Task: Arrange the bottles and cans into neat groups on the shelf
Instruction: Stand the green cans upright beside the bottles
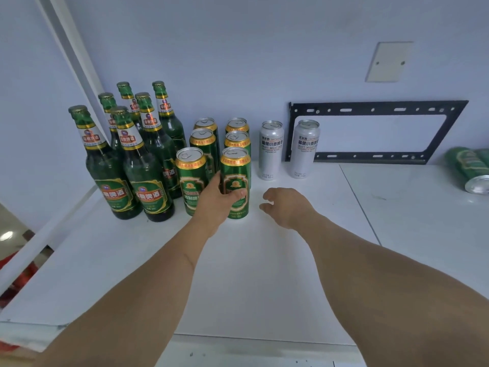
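Several green glass beer bottles (143, 165) stand grouped at the back left of the white shelf (264, 274). To their right, several green cans stand in two rows. My left hand (214, 205) grips the front right green can (235, 181), thumb across its label. The front left green can (190, 178) stands beside it, partly behind my hand. Two silver cans (271, 149) (305, 148) stand upright near the wall. My right hand (285, 206) hovers just right of the held can, fingers loosely curled, holding nothing.
A green can (468, 168) lies on its side at the far right edge of the shelf, with another behind it. A black metal bracket (370, 133) leans on the wall behind the silver cans. A seam (357, 200) divides the shelf panels.
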